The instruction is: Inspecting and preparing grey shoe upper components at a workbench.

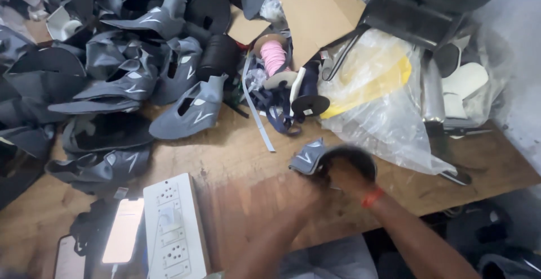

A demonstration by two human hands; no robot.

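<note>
- Tabletop (236, 160): bare brown wood, scuffed, fills the centre.
- Wall (521, 59): pale, plain, at 3 o'clock.
- Light: dim, even, soft shadows.

Lit phone screen (123, 231) bottom-left; brown carton (318, 11) top-centre.

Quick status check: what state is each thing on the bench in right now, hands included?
Grey shoe upper with black lining: held by both hands, blurred.
Right hand: closed on the upper.
Left hand: on the upper, blurred.
Pile of grey shoe uppers: heaped, loose.
Pink thread spool: lying on its side.
Brown cardboard box: flaps open.
Phone: screen lit.
White socket board: flat on the wooden table.
</note>
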